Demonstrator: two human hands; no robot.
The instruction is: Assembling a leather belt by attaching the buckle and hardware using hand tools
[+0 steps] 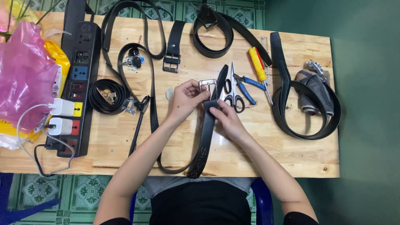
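Step in hand: left hand (185, 100) pinching rectangular silver metal buckle (207, 84), right hand (227, 118) gripping long black leather belt (207, 129); fitting probably calls for steady alignment.

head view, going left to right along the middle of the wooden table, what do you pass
pink plastic bag → black power strip → coiled black belt → left hand → right hand → yellow-handled screwdriver → large black belt loop
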